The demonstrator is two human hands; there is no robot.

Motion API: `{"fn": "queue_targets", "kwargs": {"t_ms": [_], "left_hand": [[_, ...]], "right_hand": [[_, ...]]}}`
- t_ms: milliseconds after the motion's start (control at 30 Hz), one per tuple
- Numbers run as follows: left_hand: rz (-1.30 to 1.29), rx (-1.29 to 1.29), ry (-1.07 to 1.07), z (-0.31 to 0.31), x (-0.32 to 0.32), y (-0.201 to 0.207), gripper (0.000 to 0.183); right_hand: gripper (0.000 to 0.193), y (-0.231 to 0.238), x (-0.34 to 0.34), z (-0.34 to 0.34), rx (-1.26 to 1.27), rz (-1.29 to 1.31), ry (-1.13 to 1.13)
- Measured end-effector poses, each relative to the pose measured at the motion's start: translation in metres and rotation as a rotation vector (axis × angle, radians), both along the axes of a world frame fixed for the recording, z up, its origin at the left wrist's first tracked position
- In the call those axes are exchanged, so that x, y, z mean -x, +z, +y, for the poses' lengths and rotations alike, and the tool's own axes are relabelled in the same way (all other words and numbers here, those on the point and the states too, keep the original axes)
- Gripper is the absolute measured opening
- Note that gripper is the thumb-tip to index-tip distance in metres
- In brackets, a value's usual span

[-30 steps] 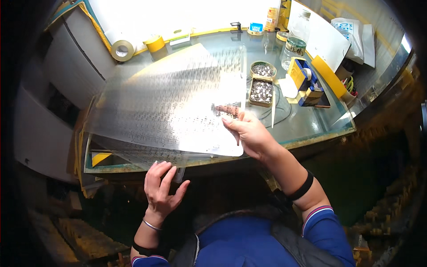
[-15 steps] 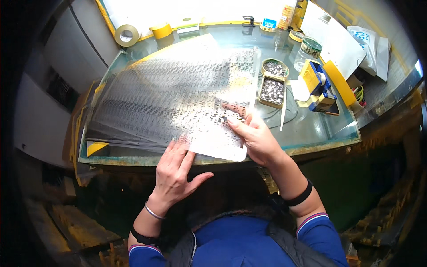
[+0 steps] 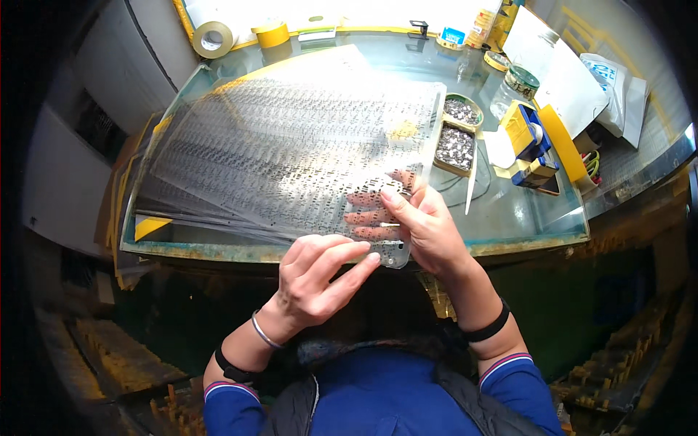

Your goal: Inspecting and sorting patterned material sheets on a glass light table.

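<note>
Clear sheet (image 3: pixel 291 152) with dark speckled pattern; yellow tape roll (image 3: pixel 274 34).

glass table (image 3: pixel 509 218) carries clear sheets (image 3: pixel 291 152), bead trays (image 3: pixel 456 142), tape rolls (image 3: pixel 212 39).
</note>
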State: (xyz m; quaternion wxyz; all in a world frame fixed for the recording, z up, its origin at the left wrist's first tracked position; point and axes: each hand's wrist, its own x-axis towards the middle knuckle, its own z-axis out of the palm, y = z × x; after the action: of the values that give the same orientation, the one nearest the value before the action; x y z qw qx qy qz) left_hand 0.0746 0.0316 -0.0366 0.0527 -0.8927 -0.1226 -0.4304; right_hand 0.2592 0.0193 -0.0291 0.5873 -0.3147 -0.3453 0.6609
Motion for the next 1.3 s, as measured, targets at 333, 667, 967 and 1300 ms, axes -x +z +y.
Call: {"fn": "queue_targets", "kwargs": {"t_ms": [333,667,967,1300], "left_hand": [[-0.027,-0.148,0.069,0.009,0.003,0.003,0.016],[-0.071,-0.101,0.082,0.016,-0.001,0.005,0.022],[-0.107,0.015,0.066,0.015,-0.004,0.003,0.022],[-0.140,0.557,0.128,0.000,-0.012,0.022,0.008]], "right_hand": [[0.036,0.007,-0.007,-0.014,0.020,-0.151,0.068],[0.025,0.004,-0.008,-0.021,0.069,-0.247,0.156],[0.025,-0.006,-0.008,-0.021,-0.080,-0.336,0.161],[0.021,-0.010,-0.003,-0.024,-0.127,-0.432,0.057]]}}
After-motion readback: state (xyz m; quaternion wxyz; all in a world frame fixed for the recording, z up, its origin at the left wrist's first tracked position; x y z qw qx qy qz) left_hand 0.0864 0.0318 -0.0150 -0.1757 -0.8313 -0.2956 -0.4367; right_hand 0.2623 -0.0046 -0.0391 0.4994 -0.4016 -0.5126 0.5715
